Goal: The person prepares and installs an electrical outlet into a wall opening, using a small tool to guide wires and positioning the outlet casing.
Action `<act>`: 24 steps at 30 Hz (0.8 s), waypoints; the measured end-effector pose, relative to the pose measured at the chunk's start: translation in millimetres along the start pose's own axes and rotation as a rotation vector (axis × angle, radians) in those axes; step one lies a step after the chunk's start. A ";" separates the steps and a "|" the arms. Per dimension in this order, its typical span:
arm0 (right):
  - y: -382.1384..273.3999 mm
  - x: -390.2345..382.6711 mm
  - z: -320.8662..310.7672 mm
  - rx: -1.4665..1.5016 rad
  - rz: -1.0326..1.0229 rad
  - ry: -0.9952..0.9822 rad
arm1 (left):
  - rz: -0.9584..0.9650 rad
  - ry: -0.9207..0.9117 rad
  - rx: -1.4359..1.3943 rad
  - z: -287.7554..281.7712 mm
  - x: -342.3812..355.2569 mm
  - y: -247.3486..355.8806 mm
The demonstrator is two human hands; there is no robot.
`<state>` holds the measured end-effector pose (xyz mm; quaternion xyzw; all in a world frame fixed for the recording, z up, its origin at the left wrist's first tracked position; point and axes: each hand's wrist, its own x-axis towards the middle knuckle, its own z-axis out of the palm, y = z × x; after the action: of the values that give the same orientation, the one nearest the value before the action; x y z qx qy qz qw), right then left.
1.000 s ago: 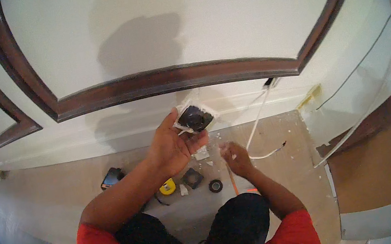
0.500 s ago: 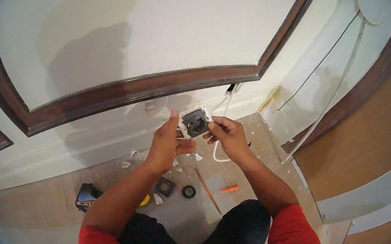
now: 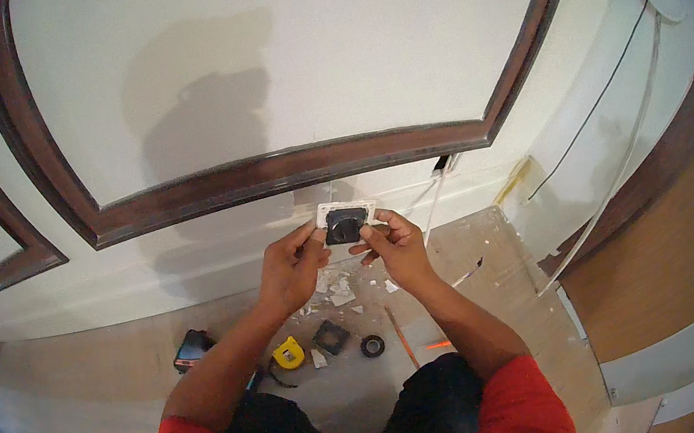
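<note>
Between my two hands is a wall socket, with a black square middle and a pale, rough-edged frame around it. My left hand grips its left side, thumb on the front edge. On the right side, my right hand pinches the lower corner with thumb and fingers. The socket is in front of the lower wall, just below the dark wood moulding. Whether a cable joins its back cannot be made out. A white cable hangs from a dark hole in the wall to the right.
On the floor below lie a yellow tape measure, a black square frame, a roll of black tape, a pencil and plaster crumbs. A dark case is beside my left forearm. Wooden panels stand at right.
The socket has turned from a tilt to nearly level, and my left hand has closed onto its edge. My view has shifted, uncovering the tape measure.
</note>
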<state>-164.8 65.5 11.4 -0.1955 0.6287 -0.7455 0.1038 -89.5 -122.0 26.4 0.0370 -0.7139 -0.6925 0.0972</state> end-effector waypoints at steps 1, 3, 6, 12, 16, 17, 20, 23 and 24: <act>0.5 -0.7 0.9 -0.015 -0.037 0.010 | 0.046 0.002 -0.015 1.8 0.0 -3.6; 10.9 -7.1 1.7 -0.135 -0.171 0.022 | 0.136 0.001 -0.043 6.7 -0.9 -9.0; 16.3 -17.4 6.0 -0.238 -0.393 0.018 | 0.169 -0.066 -0.435 23.5 -4.0 -3.6; -5.0 -24.3 7.0 -0.443 -0.612 0.009 | 0.232 -0.184 -0.501 20.3 -7.9 -7.4; -11.6 -22.1 1.9 -0.506 -0.699 -0.048 | 0.290 -0.237 -0.517 18.6 -10.2 1.7; -13.1 -20.7 -0.3 -0.523 -0.730 -0.068 | 0.348 -0.225 -0.399 17.7 -11.6 3.7; -16.2 -15.8 -9.0 -0.371 -0.669 -0.092 | 0.427 -0.214 -0.299 20.3 -17.9 14.4; -31.4 -17.9 -9.5 -0.294 -0.686 -0.258 | 0.497 -0.203 -0.270 17.0 -24.1 17.9; -35.4 -19.3 -7.9 -0.293 -0.672 -0.264 | 0.526 -0.198 -0.252 16.2 -24.6 19.3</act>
<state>-147.5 87.0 41.8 -0.4974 0.6108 -0.6087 -0.0952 -66.9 -100.7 43.1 -0.2292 -0.6133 -0.7271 0.2067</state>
